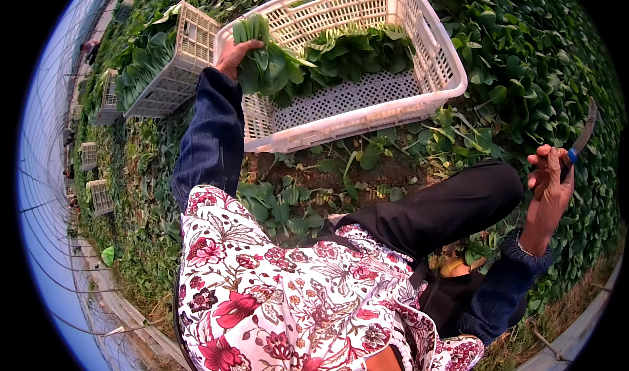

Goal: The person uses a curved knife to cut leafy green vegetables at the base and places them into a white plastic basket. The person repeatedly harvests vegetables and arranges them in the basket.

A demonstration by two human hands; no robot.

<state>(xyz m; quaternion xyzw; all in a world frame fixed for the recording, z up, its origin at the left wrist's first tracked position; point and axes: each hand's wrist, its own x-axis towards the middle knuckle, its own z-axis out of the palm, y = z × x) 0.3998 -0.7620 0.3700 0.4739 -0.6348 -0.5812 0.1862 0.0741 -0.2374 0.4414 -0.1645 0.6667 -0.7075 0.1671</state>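
Note:
My left hand grips a bunch of leafy greens by its pale green stalks, over the left end of a white plastic crate. More cut greens lie in a row along the crate's far side, leaves towards me. Out to the right, my right hand holds a curved knife with a blue band at the base of its blade. The blade points up and away from the crate. Part of the knife's handle is hidden by the fingers.
A second crate filled with greens stands tilted in view at the left, with further crates beyond. Dense growing greens cover the right side. Soil with loose leaves lies between my knee and the near crate. Distant people are small at far left.

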